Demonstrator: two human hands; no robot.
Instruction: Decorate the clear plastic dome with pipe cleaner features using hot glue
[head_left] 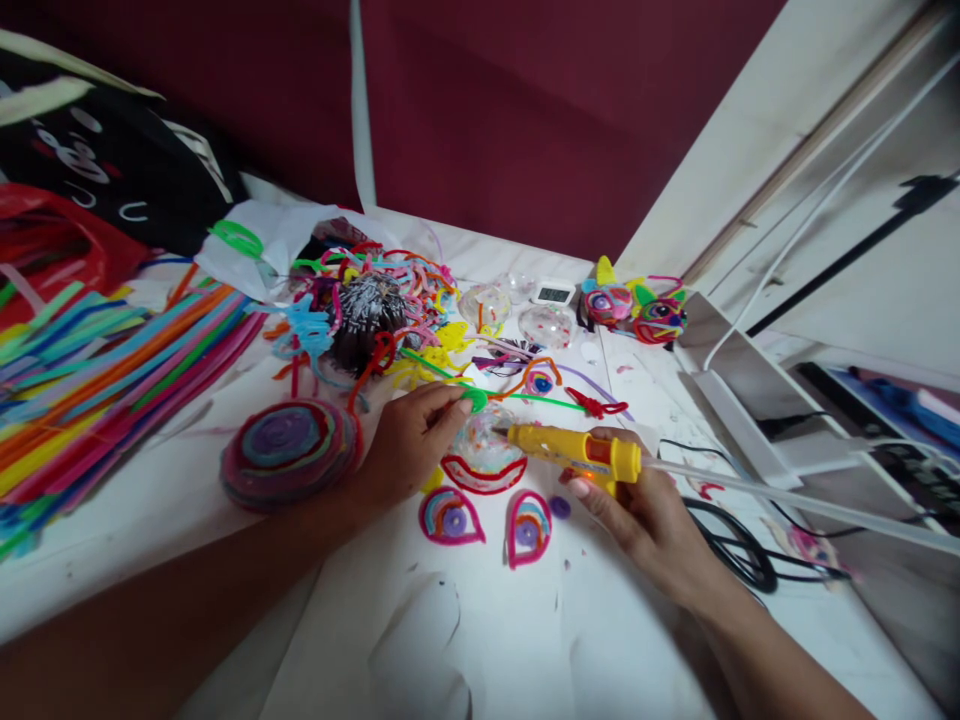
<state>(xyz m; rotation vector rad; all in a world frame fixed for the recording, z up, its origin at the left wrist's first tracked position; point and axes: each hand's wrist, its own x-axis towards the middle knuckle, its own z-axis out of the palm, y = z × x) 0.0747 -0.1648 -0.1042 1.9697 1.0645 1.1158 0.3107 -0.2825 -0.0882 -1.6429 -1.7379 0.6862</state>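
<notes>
Pinched in my left hand (415, 432) is a small green pipe-cleaner coil (475, 399), held over the middle of the paper. My right hand (637, 510) is wrapped round a yellow hot glue gun (574, 448) with a long clear glue stick out of its back. The gun's nozzle points left, close to a clear plastic dome (484, 432) and just below the green coil. Nearer to me lie a red-edged mouth shape (484, 474) and two pink-edged eye shapes, the left eye (451, 519) and the right eye (529, 530). A purple coil (560, 507) sits beside the right eye.
Bundled pipe cleaners (127, 385) spread across the left side, near a large coiled disc (292, 450). A tangled pile (375, 310) stands behind my left hand. At the back are a small digital clock (553, 294) and finished coil figures (637, 308). A black cable (739, 560) loops at right.
</notes>
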